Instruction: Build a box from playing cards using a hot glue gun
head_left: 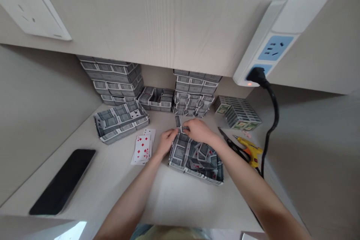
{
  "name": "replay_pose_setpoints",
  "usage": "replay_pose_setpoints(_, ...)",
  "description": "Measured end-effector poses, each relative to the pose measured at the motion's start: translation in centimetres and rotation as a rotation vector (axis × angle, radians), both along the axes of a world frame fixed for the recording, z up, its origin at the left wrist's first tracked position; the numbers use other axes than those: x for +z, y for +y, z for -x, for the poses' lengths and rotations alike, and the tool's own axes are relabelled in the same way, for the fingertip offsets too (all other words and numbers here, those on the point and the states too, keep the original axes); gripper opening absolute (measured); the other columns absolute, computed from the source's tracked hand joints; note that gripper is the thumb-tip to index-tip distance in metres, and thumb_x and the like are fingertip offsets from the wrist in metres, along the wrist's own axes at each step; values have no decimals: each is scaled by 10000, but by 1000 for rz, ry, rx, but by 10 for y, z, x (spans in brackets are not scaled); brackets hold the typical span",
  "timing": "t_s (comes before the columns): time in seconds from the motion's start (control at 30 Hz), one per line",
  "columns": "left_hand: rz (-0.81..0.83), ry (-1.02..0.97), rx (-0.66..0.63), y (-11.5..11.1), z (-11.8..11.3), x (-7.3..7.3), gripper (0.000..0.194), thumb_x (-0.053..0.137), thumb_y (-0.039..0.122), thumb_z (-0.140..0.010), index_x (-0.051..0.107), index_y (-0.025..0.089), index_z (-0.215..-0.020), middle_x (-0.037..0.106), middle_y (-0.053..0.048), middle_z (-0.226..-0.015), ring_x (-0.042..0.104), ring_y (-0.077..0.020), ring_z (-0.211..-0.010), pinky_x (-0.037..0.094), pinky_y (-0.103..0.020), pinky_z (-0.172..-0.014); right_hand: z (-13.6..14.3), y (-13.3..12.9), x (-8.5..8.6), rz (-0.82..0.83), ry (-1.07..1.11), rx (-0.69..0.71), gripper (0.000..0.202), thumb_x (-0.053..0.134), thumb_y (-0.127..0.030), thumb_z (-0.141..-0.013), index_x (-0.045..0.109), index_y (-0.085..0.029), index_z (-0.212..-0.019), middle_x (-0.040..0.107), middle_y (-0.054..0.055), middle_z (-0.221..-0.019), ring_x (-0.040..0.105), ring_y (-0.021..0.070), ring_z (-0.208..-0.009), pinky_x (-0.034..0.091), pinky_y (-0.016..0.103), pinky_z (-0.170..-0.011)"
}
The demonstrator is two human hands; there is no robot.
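Note:
A shallow box built of grey-backed playing cards [178, 161] sits in front of me, with several loose folded cards [201, 155] inside it. Over its far left corner my right hand [198, 129] pinches a small folded playing card [180, 129]. My left hand [168, 139] is closed at the near left side of that card, its fingertips touching it or the box corner; which one is hard to make out. Just beyond the fingers lies another narrow folded card [177, 120]. Left of my left hand, several face-up playing cards [142, 148] overlap, a five of diamonds on top.
A second card box [120, 122] stands at left, before stacked card boxes [112, 78] and another stack [194, 90]. Packed card decks [242, 112] are at back right. Scissors [236, 148] and a yellow glue gun [251, 152] lie at right, a phone [63, 182] at left. A black cord [271, 131] hangs from the power strip [277, 41].

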State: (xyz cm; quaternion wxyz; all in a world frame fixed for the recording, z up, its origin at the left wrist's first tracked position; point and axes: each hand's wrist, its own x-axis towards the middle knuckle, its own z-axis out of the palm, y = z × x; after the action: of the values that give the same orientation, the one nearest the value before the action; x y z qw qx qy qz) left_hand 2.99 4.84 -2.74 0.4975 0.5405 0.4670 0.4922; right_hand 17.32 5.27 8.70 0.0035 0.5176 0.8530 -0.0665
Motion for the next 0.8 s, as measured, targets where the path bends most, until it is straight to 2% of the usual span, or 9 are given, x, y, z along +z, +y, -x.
replay_pose_setpoints(0.27, 2, 11, 1, 2, 0, 2, 357, 515, 468, -709, 541, 158, -535, 501, 25, -544, 455, -113, -572, 344, -212, -544, 0, 0, -9, 10, 25, -5, 200, 467, -226, -808, 659, -179, -841, 676, 94, -881, 600, 207, -846, 375, 249, -662)
replay_pose_setpoints(0.63, -19, 15, -12, 2, -1, -2, 374, 496, 475, -733, 540, 152, -550, 486, 28, -547, 447, -107, -568, 340, -212, -543, 3, 1, -16, -25, 17, 52, 189, 458, -184, -794, 647, -171, -803, 674, 100, -873, 597, 201, -826, 368, 250, -676)
replay_pose_setpoints(0.8, 18, 0, -4, 2, -2, -4, 395, 495, 491, -732, 548, 136, -565, 481, 27, -541, 435, -102, -555, 328, -206, -519, 3, 4, -25, -20, 87, 75, 182, 462, -147, -787, 643, -152, -805, 650, 95, -856, 574, 186, -825, 365, 237, -692)
